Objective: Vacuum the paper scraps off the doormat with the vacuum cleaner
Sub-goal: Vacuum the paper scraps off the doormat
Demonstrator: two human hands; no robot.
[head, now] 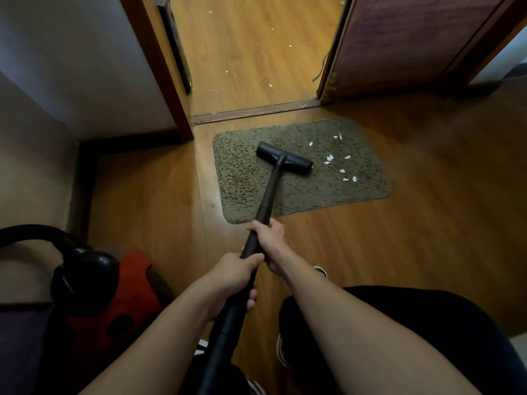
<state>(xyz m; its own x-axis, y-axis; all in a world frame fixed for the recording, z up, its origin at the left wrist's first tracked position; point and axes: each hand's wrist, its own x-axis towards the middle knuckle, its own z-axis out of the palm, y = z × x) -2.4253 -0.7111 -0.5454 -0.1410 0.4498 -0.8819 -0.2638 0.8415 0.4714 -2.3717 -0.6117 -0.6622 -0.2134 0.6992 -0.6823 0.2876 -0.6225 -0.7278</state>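
Wooden floor (427, 238) at doorway (251, 61), paper scraps (329, 158) on doormat (245, 178), left hand (236, 276) and right hand (270, 238) gripping vacuum wand (268, 192)

Looking down at a wood-plank floor (413, 252) glowing warm brown. Facing an open doorway (251, 52) edged by a dark wooden door frame (155, 67) and a threshold strip (256, 111). Noticing a reddish-brown door (399, 44) standing open rightward, a white wall (71, 67) dimming leftward above a dark baseboard (128, 139).
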